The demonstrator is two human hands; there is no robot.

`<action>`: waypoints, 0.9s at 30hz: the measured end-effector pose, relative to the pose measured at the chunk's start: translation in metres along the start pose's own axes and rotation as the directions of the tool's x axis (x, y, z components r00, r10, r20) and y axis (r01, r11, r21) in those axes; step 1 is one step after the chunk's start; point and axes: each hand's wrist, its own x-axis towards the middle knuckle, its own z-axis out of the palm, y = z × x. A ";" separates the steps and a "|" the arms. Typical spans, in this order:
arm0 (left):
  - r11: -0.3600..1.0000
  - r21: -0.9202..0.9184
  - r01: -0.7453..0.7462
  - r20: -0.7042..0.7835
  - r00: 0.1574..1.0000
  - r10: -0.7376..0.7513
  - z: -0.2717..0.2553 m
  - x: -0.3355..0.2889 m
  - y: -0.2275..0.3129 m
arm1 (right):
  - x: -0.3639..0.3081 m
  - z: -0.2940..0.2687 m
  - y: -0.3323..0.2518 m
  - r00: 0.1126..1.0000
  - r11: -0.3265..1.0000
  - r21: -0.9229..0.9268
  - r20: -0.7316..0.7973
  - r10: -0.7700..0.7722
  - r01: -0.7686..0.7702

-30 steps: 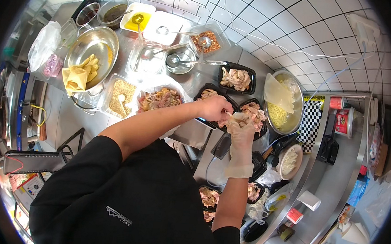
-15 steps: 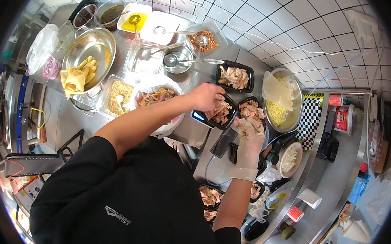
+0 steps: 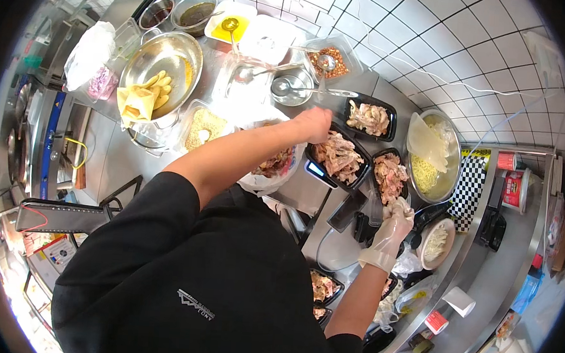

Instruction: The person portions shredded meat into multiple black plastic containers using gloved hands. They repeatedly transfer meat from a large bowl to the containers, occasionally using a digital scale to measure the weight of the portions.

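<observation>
My bare left hand [image 3: 315,125] is at the upper left corner of a black plastic tray [image 3: 364,172], its fingers curled closed on the rim. Pieces of cooked, shredded-looking meat [image 3: 339,155] fill that tray, which rests on a scale with a lit display [image 3: 316,171]. In a clear plastic glove, my right hand [image 3: 396,217] is closed at the near end of a second black tray of meat [image 3: 391,173]. Whatever its fingers may hold is hidden. A third tray of meat [image 3: 369,119] stands farther back. Under my left forearm, a bag-lined bowl [image 3: 273,169] holds more meat.
Right of the trays stand a metal bowl of yellow noodles [image 3: 430,176] and a bowl of white strands [image 3: 435,243]. At the left are a metal basin with yellow pieces [image 3: 180,44] and a seed-filled tub [image 3: 206,125]. Ladles and a peanut tub [image 3: 331,62] line the back.
The view has shifted, so the counter appears farther right. My right hand has drawn back from over the second tray toward its near end. My left hand stays at the scale tray's corner.
</observation>
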 end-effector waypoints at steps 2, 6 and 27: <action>0.999 0.051 0.016 0.017 1.000 -0.017 0.002 0.005 0.000 | 0.002 -0.012 0.006 0.999 0.998 0.059 -0.019 -0.027 0.028; 0.990 0.140 0.018 0.118 0.992 -0.035 0.008 0.019 -0.010 | 0.007 -0.008 0.004 0.991 0.999 0.029 -0.130 -0.014 0.018; 0.841 -0.497 0.215 0.412 0.911 0.010 0.024 0.035 -0.036 | 0.006 -0.051 0.016 0.924 0.974 -0.162 -0.372 0.089 -0.159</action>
